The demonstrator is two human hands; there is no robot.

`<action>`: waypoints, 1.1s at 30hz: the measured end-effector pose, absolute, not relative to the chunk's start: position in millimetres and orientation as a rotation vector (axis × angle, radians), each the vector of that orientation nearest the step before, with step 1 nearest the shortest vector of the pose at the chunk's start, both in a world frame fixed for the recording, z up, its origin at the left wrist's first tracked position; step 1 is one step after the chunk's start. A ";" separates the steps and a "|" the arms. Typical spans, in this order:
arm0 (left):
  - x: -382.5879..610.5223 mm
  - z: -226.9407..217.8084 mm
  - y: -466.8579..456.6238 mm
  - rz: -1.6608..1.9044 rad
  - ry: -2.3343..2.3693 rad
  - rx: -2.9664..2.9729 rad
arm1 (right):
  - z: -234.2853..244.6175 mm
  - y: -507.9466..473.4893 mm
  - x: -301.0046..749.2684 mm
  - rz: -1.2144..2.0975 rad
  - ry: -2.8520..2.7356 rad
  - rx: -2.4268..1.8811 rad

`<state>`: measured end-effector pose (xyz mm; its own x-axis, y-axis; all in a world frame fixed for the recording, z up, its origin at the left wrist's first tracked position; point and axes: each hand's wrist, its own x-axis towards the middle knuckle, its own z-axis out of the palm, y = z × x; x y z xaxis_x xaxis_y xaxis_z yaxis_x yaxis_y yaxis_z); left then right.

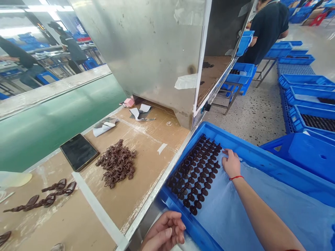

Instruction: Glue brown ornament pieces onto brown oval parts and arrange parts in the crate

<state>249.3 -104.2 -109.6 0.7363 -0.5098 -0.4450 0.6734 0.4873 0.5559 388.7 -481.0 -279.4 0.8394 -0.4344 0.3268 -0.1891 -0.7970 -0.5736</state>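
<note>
My right hand [231, 163] reaches into a blue plastic tray [261, 158], its fingertips pinched down on the pale blue liner sheet [251, 195]. It is just right of several rows of dark brown parts [196, 170], each a thin stem with rounded discs along it. Whatever the fingertips hold, if anything, is hidden. At the tray's near left edge is my left hand [166, 230], fingers loosely curled, thumb apart, nothing seen in it. On the bench to the left lies a pile of twisted dark brown pieces [117, 164].
On the brown bench [149, 150] lie a dark tablet-like device [79, 152], peeled paper scraps [141, 112] and a few brown disc-and-stem pieces [49, 198]. A metal hood [151, 45] rises behind. A person [269, 31] works beyond it; more blue trays [311, 92] stand right.
</note>
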 end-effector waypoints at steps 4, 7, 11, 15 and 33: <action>247.4 -106.1 -105.6 -0.700 0.258 0.820 | -275.5 -484.0 361.6 -0.612 0.497 -2.402; 244.8 -102.5 -107.4 -0.700 0.251 0.834 | -277.1 -476.3 327.4 -0.544 0.472 -2.348; 241.2 -102.9 -108.2 -0.710 0.226 0.827 | -282.5 -455.7 284.4 -0.417 0.404 -2.311; 238.3 -105.1 -107.3 -0.706 0.192 0.820 | -283.5 -441.3 268.8 -0.346 0.366 -2.305; 227.2 -103.3 -95.0 -0.644 0.215 0.750 | -276.7 -417.2 266.1 -0.238 0.234 -2.340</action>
